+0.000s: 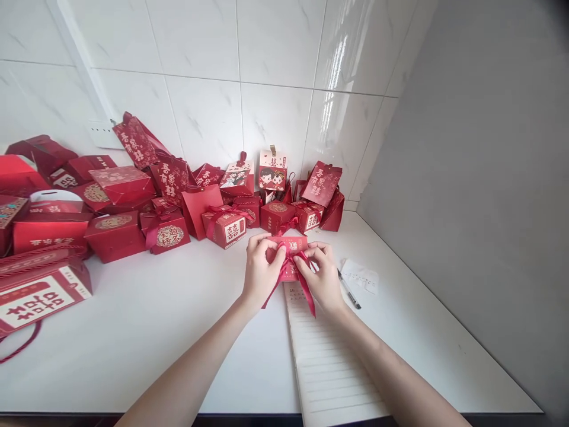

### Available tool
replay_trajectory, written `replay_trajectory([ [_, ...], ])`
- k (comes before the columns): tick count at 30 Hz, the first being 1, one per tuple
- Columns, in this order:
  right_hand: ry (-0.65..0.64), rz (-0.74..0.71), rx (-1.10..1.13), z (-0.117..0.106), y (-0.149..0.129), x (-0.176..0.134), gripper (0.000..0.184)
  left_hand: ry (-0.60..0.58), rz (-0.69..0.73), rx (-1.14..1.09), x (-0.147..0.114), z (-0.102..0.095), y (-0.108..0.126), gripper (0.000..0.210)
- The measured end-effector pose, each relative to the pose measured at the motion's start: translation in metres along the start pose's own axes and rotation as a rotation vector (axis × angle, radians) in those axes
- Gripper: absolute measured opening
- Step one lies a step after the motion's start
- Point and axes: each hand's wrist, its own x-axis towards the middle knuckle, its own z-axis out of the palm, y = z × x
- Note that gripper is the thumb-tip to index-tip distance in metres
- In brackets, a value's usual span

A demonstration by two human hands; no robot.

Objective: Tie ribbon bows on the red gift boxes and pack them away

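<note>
Between my two hands sits a small red gift box (pixel 291 242) with pale printed characters on its top. A dark red ribbon (pixel 306 292) crosses the box, tied or looped at its middle, and its tails hang down toward me. My left hand (pixel 262 264) pinches the ribbon on the left side, thumb against fingers. On the other side my right hand (pixel 322 270) pinches the ribbon near the knot. Fingers cover the box's sides and part of the bow. Under the near edge of the box lies a lined notebook (pixel 333 373).
Many red gift boxes (pixel 116 234) are piled along the tiled wall. A larger handled box (pixel 44 299) stands at the left. A pen (pixel 350 290) and a paper slip (pixel 361 276) lie right of my hands. A grey panel (pixel 466 178) borders the white table (pixel 178 332).
</note>
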Motion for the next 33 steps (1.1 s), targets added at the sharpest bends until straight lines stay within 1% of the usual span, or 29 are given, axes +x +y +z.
replay_trajectory([
  [4,-0.024,0.165,0.202,-0.001,0.004,0.003,0.027,-0.046,-0.046,-0.069,0.000,-0.001,-0.003,0.011],
  [7,-0.033,0.236,0.316,-0.002,0.007,0.006,0.029,-0.077,-0.079,-0.116,-0.001,-0.002,-0.005,0.010],
  [12,-0.068,0.368,0.509,-0.004,0.008,0.008,0.033,-0.080,-0.052,-0.087,-0.002,-0.001,-0.007,0.010],
  [19,-0.085,0.447,0.669,-0.006,0.007,0.010,0.035,-0.104,-0.025,-0.056,-0.002,0.000,-0.010,0.010],
  [22,-0.078,0.450,0.679,-0.006,0.010,0.010,0.034,-0.103,-0.008,-0.057,-0.001,0.001,-0.011,0.010],
  [24,-0.072,0.438,0.673,-0.006,0.011,0.010,0.032,-0.093,-0.028,-0.076,-0.001,0.001,-0.011,0.010],
  [26,-0.082,0.377,0.588,-0.008,0.010,0.009,0.030,-0.085,-0.066,-0.106,-0.001,0.001,-0.010,0.009],
  [29,-0.122,0.289,0.384,-0.012,0.005,0.008,0.030,-0.067,-0.101,-0.134,-0.002,0.000,-0.006,0.008],
  [33,-0.123,0.308,0.244,-0.013,0.000,0.007,0.035,-0.030,-0.113,-0.125,-0.002,-0.001,-0.001,0.017],
])
